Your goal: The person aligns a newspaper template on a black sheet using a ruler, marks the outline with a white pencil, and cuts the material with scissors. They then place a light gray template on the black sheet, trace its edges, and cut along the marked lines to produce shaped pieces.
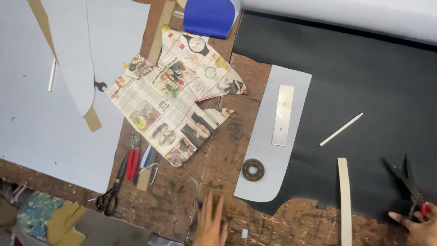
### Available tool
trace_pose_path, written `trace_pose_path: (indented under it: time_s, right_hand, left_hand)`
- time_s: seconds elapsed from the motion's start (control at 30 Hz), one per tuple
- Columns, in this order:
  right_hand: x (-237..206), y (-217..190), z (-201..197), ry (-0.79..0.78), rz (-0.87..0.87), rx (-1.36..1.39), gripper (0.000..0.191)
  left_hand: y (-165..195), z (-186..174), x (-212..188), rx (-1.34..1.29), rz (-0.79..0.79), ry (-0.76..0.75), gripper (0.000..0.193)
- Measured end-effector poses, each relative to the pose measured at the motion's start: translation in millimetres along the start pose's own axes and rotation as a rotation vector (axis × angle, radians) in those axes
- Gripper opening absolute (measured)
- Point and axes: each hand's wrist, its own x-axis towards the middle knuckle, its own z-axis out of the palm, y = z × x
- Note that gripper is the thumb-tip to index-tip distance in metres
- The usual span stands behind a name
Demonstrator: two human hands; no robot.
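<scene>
Black sheet point(364, 82) over the counter's right side, pale grey pattern piece point(273, 182) on it; brown scuffed counter point(182, 200); multicoloured printed newspaper point(173, 100); red-handled pliers point(133, 159); blue cover point(209, 16) at the far edge

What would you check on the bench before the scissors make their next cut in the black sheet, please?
1. Right hand grips scissors: ok, blades open.
2. Left hand away from blades: ok, on the wooden bench, blurred.
3. Grey pattern piece weighted: ok, metal bar and rusty ring lie on it.
4. Black sheet flat: ok, no folds visible.
5. White stick off the cutting path: cannot tell.
6. Cardboard strip clear of the sheet: not ok, overlaps its edge.
</scene>
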Motion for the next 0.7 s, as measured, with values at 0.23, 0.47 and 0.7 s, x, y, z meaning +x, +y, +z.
trace_pose_path:
  time_s: [0.23,0.47,0.7]
  right_hand:
    - [-36.8,-76.4,-57.2,0.170,-0.167,0.059,0.063]
    - [-17.3,-279.9,-31.8,0.069,-0.096,0.527,0.046]
    - [-23.9,-325.9,-20.4,0.306,-0.133,0.584,0.051]
  left_hand:
    - [4.4,7.7,-16.8,0.011,-0.037,-0.052,0.041]
    - [76.9,-1.2,54.4,-0.012,0.519,0.185,0.037]
    - [72.1,-8.8,58.8,0.068,0.592,0.184,0.038]
